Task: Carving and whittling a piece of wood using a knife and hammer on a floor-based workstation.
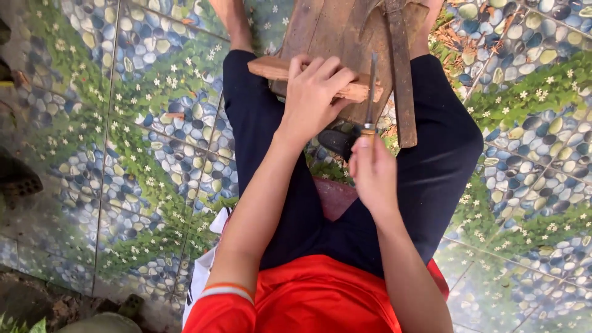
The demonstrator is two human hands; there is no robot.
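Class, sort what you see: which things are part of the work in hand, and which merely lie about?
In use: left hand pressing reddish wooden strip; right hand gripping metal-bladed chisel; brown wooden board.
Lying about: long flat wooden slat; pebble-and-flower patterned floor tiles.

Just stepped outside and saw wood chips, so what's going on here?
A seated person is carving wood. The left hand presses a reddish wood piece down on a wooden board propped between the knees. The right hand grips a chisel by its handle, blade pointing up at the wood piece's right end. The floor is pebble-and-flower patterned tile.
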